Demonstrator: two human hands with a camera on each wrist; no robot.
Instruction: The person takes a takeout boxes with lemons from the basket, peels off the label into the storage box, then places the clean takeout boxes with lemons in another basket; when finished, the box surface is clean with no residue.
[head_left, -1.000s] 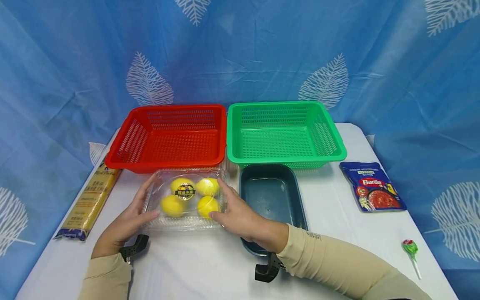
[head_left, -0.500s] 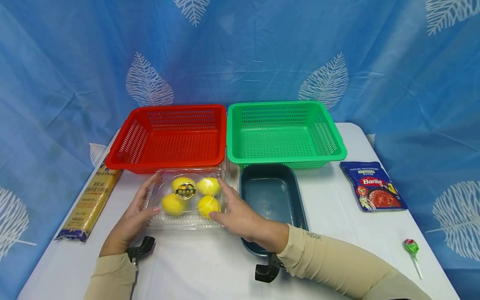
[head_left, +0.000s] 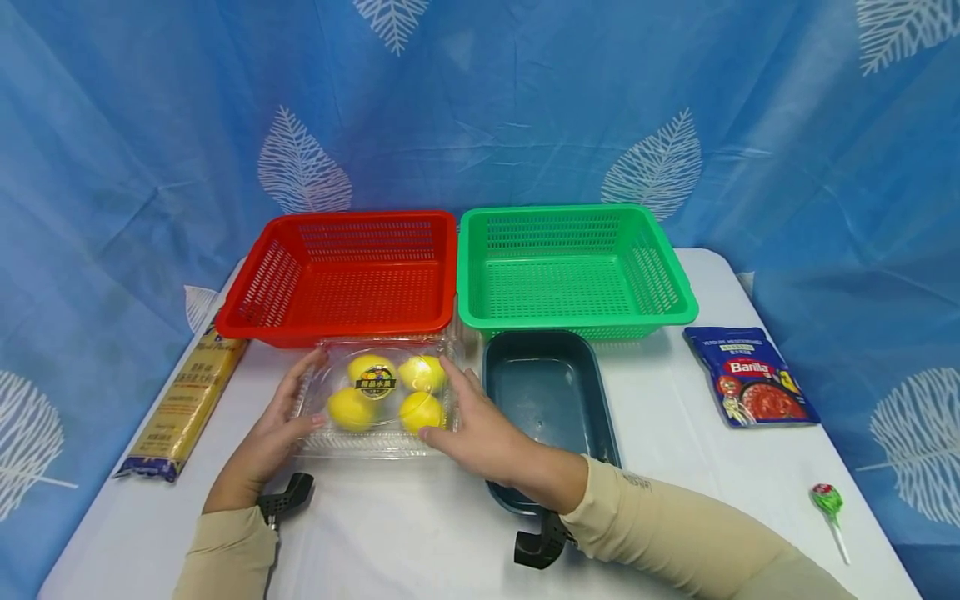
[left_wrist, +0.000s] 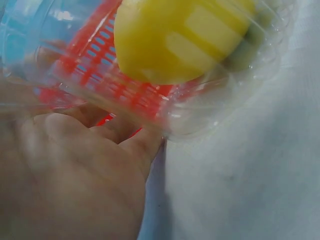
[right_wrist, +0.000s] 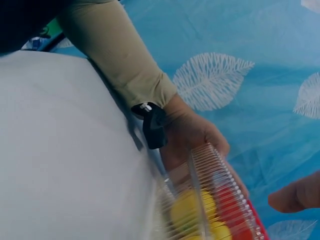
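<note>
A clear plastic clamshell box [head_left: 360, 444] of yellow lemons [head_left: 422, 412], with a dark round label on its lid, lies between the hands in front of the red basket. On its left side the left hand [head_left: 273, 429] holds the box, fingers along the side and thumb at the front corner. The right hand [head_left: 487, 437] grips the opposite side, its thumb near the front. The left wrist view shows the left palm [left_wrist: 75, 170] close under the box's edge. In the right wrist view a fingertip [right_wrist: 297, 192] of the right hand shows. Whether the box touches the table is unclear.
Behind stand a red basket [head_left: 367, 292] and a green basket [head_left: 551, 292]. A dark blue tray [head_left: 543, 392] lies partly beneath the right forearm. A pasta packet [head_left: 183, 404] is at left; a Barilla pouch [head_left: 752, 377] and a lollipop [head_left: 828, 502] are at right.
The left hand has shifted slightly right and closer against the box. The right hand keeps its place on the box, which has hardly moved; the whole head view has shifted a little.
</note>
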